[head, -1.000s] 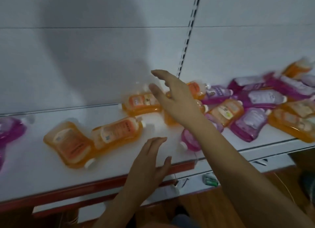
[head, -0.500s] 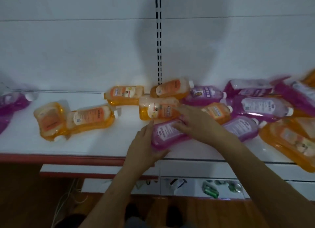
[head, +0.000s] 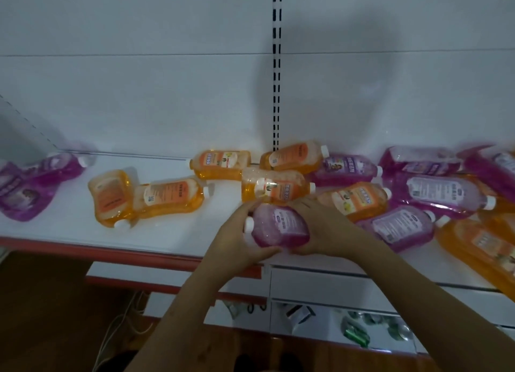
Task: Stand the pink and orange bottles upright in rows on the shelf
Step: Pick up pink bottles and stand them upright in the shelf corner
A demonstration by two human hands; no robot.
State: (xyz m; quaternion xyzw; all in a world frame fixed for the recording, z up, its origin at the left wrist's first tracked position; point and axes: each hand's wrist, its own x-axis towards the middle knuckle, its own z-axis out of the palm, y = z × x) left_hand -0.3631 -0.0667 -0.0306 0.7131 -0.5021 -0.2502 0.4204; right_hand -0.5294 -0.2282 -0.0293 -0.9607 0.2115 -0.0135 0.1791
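Note:
Both hands hold one pink bottle point(head: 280, 225) near the front edge of the white shelf point(head: 172, 232); its white cap points left. My left hand point(head: 237, 236) grips the cap end and underside, my right hand point(head: 324, 227) wraps the base end. Several orange bottles lie flat around it: one just behind point(head: 274, 186), two at the back point(head: 221, 164) point(head: 295, 157), two to the left point(head: 167, 197) point(head: 111, 196). A heap of pink and orange bottles point(head: 443, 189) lies at the right.
Two pink bottles point(head: 33, 182) lie at the shelf's far left. A slotted upright point(head: 276, 65) runs up the white back wall. The shelf has a red front edge point(head: 83, 247). Lower shelves and small items point(head: 356, 334) sit below, with cables point(head: 122, 324) on the floor.
The pink bottle has lifted off the shelf and turned, its cap now toward the left, with both hands wrapped further round it. A second ago neither hand held anything.

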